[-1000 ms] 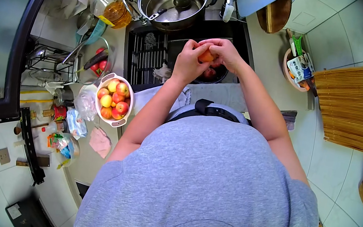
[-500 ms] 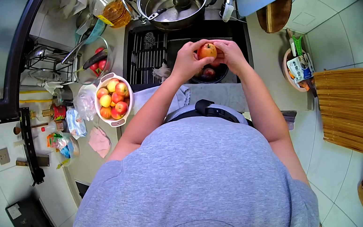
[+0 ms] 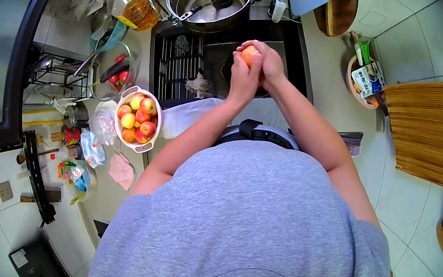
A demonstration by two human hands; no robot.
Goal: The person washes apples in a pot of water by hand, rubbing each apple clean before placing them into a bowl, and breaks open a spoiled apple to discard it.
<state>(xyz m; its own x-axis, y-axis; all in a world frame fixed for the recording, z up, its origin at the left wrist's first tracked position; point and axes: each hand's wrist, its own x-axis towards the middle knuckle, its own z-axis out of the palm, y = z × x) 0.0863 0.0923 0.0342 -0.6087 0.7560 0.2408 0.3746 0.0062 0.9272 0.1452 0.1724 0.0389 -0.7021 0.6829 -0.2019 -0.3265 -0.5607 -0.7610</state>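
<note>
Here are both hands over the sink, cupped together around an apple! The left hand has its fingers closed against the near side, while the right hand curls its fingers around the right side, the two hands touching. Over by the sink's near left corner, a white basket of apples sits on the tabletop, and a big pot stands at the far edge.

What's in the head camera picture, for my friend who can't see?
A person's left hand and right hand hold a round orange-red fruit over a black sink. Apples fill a pale basket on the left, and a big metal pot stands beyond the sink.
</note>
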